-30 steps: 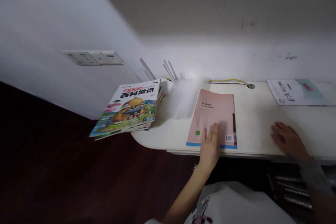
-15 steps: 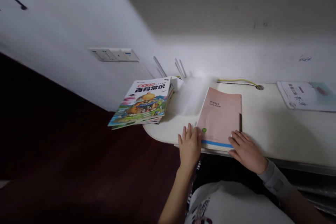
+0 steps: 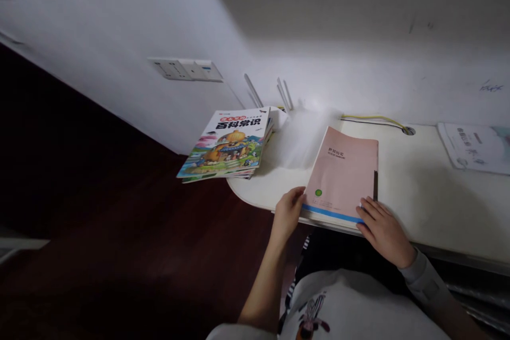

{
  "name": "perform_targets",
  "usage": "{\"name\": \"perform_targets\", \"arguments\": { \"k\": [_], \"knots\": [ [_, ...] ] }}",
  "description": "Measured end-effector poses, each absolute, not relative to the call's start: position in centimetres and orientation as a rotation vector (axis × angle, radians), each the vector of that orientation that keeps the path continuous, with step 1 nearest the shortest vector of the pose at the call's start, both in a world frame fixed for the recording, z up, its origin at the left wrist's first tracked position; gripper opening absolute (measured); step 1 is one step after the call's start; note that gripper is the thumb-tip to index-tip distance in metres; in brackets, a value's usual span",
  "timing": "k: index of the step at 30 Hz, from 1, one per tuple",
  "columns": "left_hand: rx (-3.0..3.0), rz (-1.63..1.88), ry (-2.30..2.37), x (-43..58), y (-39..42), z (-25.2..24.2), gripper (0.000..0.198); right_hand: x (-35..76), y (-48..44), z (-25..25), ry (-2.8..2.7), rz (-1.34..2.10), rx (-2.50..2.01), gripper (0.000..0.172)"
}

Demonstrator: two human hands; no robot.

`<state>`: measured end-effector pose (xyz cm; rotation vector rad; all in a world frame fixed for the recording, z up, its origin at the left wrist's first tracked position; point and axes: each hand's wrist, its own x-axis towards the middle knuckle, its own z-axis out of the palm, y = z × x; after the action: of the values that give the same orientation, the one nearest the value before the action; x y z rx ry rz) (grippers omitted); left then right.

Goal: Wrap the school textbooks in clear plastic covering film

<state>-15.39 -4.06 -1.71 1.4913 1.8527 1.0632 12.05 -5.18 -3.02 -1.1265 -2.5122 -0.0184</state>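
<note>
A pink book (image 3: 346, 174) with a blue strip along its bottom lies on the white desk (image 3: 422, 196), close to the front edge. More pages or books show under its lower edge. At its lower left corner my left hand (image 3: 289, 213) is closed, the curled fingers on the book's left edge. My right hand (image 3: 385, 229) rests on the lower right corner, fingers stretched out and the thumb near the blue strip. Left of the book, a stack topped by a colourful picture book (image 3: 231, 143) overhangs the desk's rounded end.
At the far right lies a pale booklet (image 3: 474, 146). A yellow cable (image 3: 374, 117) runs to a hole at the back. Thin grey rods (image 3: 253, 90) stand near the wall beside a blurred whitish patch. A socket panel (image 3: 187, 69) is on the left wall.
My left hand's spread fingers have curled in at the book's left edge. The right hand stays at the lower right corner. The whole view has shifted slightly.
</note>
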Motion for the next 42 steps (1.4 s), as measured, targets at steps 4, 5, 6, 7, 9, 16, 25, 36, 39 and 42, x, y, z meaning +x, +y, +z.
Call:
{"name": "perform_targets", "arguments": {
  "k": [4,5,6,7,9,16,25,36,39,42],
  "knots": [
    [1.287,1.126,1.693,-15.8,-3.9,-1.3,0.039,12.2,-5.1,-3.2,-2.478,0.024,-1.102,0.033],
    [1.255,1.131,1.665,-15.9,-3.9,-1.2,0.04,12.2,-5.1,-3.2,-2.47,0.037,-1.099,0.033],
    [1.226,1.136,1.64,-16.0,-3.9,-1.1,0.041,12.2,-5.1,-3.2,-2.468,0.045,-1.099,0.033],
    [1.199,1.14,1.616,-16.1,-3.9,-1.1,0.042,12.3,-5.1,-3.2,-2.47,0.049,-1.102,0.033],
    [1.157,1.15,1.579,-16.2,-3.9,-0.9,0.041,12.3,-5.1,-3.2,-2.477,0.048,-1.109,0.033],
    [1.194,1.157,1.568,-16.7,-3.6,-1.3,0.034,12.4,-5.0,-3.3,-2.468,0.057,-1.1,0.033],
    [1.841,1.067,1.886,-16.2,-4.2,-2.0,0.039,12.3,-5.0,-3.2,-2.457,0.058,-1.104,0.033],
    [2.281,0.885,1.567,-6.0,-4.2,-1.0,0.07,13.1,-4.7,-2.3,-2.389,0.124,-1.143,0.035],
    [2.462,0.749,1.437,-2.3,-3.7,-0.4,0.068,16.2,-4.3,-1.8,-2.222,0.034,-1.304,0.035],
    [2.68,0.574,1.324,1.3,-3.3,0.6,0.066,20.7,-4.5,-2.1,-2.041,-0.13,-1.584,0.037]
  ]
}}
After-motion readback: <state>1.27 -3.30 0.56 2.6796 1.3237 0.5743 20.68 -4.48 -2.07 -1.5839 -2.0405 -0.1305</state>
